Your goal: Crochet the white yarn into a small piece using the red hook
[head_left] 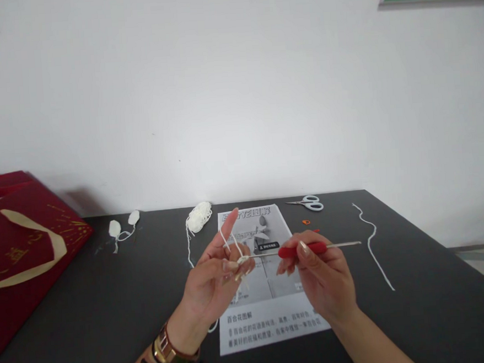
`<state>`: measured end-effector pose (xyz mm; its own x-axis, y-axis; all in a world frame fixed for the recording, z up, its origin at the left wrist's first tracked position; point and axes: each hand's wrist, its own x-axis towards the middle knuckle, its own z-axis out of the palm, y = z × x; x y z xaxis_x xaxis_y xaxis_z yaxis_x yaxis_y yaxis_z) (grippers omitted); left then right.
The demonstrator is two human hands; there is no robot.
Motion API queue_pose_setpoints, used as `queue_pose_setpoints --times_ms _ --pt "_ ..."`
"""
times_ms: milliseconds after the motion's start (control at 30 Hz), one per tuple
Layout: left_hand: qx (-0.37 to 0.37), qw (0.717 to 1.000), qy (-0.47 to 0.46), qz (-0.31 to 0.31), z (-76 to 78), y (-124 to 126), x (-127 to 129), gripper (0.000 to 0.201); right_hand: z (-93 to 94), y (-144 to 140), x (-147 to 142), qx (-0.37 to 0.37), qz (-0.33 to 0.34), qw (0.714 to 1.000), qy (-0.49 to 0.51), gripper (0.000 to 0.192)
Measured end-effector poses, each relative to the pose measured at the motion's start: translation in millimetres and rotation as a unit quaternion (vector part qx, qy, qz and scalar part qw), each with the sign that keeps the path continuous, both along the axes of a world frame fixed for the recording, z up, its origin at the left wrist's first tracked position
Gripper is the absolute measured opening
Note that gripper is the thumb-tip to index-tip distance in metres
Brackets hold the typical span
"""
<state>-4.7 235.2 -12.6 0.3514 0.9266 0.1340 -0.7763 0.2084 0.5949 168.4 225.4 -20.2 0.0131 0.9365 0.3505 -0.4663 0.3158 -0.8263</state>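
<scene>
Between the thumb and fingers of my left hand [210, 286] is a small piece of white crochet work [242, 259]. White yarn loops over the raised index finger of that hand. My right hand [326, 280] grips a crochet hook [288, 252] by its red middle, and metal shafts stick out on both sides. The hook's left tip meets the crochet work at my left fingertips; the exact stitch is too small to make out. Behind my left hand lies a white yarn ball [199, 216], its strand running down toward the hand.
Under my hands lies a printed sheet [272, 320] on the dark table [151, 298]. Scissors [310, 203] and an orange stitch marker [306, 222] lie behind. A loose white cord [370, 239] is at right, two white crocheted pieces [115, 228] and a red bag [30, 235] at left.
</scene>
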Motion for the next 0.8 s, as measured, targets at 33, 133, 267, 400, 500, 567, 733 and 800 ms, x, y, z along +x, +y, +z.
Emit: queue_pose_setpoints --times_ms 33,133,267,400,500,567,733,800 --pt "0.0 1.0 0.0 -0.002 0.4 -0.3 0.2 0.071 -0.5 -1.6 0.3 0.022 -0.013 1.0 -0.015 0.014" --pt "-0.012 1.0 -0.001 0.001 2.1 -1.3 0.8 0.072 -2.0 -8.0 1.2 0.084 -0.046 0.994 -0.058 0.013" --pt "-0.01 1.0 0.005 0.013 3.7 -2.0 1.3 0.072 -2.2 -16.7 4.4 0.152 -0.073 0.975 -0.148 0.018" --pt "0.004 0.999 0.023 0.029 3.4 -1.2 0.9 0.076 1.3 -19.8 8.0 0.209 -0.091 0.943 -0.244 0.026" --pt "0.002 0.999 0.031 0.034 2.8 -0.6 0.6 0.08 4.9 -20.4 7.7 0.3 -0.118 0.89 -0.323 0.035" --pt "-0.005 0.999 0.028 0.035 2.5 -0.9 0.7 0.081 6.7 -21.5 5.7 0.381 -0.151 0.83 -0.378 0.038" --pt "0.0 0.999 0.029 0.02 2.1 -2.9 1.4 0.084 9.9 -25.9 0.2 0.462 -0.228 0.695 -0.502 0.021" --pt "0.003 0.999 0.037 0.028 2.5 -3.0 1.1 0.083 10.9 -26.8 -0.8 0.462 -0.234 0.68 -0.519 0.019"
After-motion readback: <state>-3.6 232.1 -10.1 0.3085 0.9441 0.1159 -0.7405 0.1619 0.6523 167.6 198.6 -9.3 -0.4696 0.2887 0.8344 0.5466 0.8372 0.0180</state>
